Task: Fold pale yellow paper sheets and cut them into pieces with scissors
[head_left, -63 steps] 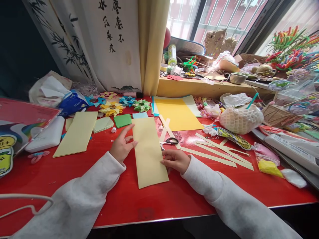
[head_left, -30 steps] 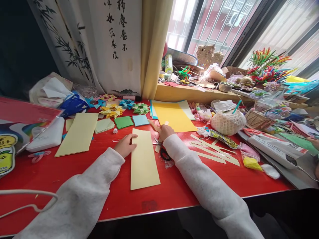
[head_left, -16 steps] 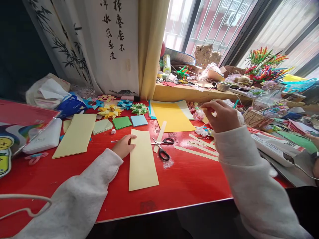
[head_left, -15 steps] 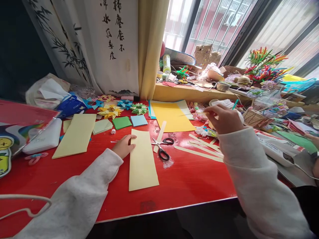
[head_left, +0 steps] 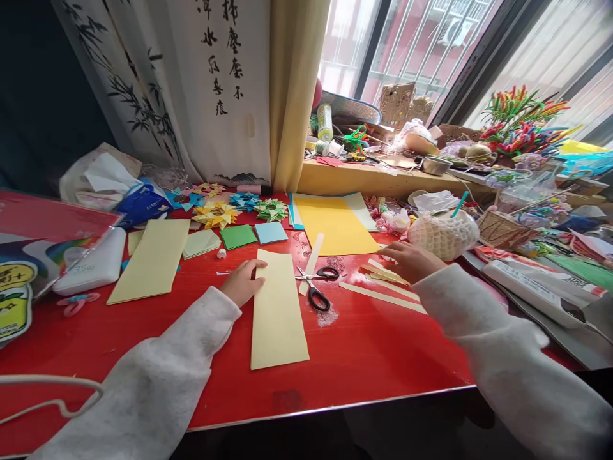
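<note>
My left hand (head_left: 242, 284) rests at the left edge of a long pale yellow sheet of paper (head_left: 280, 319), its thumb and forefinger on the paper, which lies flat on the table. My right hand (head_left: 412, 260) reaches low over several thin pale paper strips (head_left: 383, 297), fingers stretched out to the left; their undersides are hidden. Between the hands lie scissors (head_left: 317, 287) with black handles, blades parted, across another pale strip (head_left: 315, 252).
Behind are a yellow sheet (head_left: 335, 223), green squares (head_left: 238, 236), light blue squares (head_left: 271, 232) and folded paper stars (head_left: 215, 214). More pale paper (head_left: 151, 262) lies left. A foam-netted cup (head_left: 443, 233) with a straw and a white power strip (head_left: 522, 281) stand right.
My right hand has come down from in front of the cup, where it was raised in a pinch, to the paper strips. My left hand stays on the pale yellow sheet.
</note>
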`<move>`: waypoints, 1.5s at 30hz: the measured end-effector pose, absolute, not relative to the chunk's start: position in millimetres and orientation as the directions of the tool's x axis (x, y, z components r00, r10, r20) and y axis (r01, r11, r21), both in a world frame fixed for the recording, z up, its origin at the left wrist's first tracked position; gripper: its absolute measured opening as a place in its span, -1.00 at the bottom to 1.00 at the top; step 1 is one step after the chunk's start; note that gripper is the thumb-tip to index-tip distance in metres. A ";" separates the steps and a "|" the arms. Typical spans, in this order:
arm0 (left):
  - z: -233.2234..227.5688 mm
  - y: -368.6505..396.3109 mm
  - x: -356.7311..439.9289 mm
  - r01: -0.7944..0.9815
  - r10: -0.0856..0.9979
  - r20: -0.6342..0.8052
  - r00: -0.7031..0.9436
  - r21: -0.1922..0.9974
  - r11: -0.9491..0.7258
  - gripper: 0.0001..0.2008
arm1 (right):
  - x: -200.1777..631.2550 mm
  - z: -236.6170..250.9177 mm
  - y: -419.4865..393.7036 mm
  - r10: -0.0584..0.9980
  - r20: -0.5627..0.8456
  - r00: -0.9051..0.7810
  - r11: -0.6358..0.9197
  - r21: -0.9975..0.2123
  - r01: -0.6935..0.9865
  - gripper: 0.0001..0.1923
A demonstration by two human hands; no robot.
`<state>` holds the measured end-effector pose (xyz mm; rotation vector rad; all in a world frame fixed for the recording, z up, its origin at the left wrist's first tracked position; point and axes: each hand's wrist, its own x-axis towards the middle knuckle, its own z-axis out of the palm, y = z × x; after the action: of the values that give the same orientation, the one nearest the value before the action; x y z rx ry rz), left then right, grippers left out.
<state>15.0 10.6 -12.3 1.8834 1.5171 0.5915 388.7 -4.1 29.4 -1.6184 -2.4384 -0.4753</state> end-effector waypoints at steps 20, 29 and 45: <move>-15.4 12.6 13.6 0.670 0.966 -0.038 0.255 0.727 -0.149 -0.64 | 291.0 81.2 24.3 0.750 0.356 -0.557 0.340 0.514 0.787 -0.65; -14.6 9.7 16.2 0.657 0.974 0.007 0.226 0.737 -0.158 -0.69 | 396.7 49.0 -31.8 0.874 0.235 -0.426 0.213 0.602 0.770 -0.70; -10.3 13.3 15.0 0.115 0.977 0.123 0.176 0.983 -0.145 -0.35 | 264.7 26.6 -40.1 0.972 0.082 -0.218 0.198 -0.784 0.588 -0.68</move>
<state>15.0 13.3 -10.3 1.4779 1.1061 1.1153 264.7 -40.1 26.6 -1.4516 -1.8899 0.8436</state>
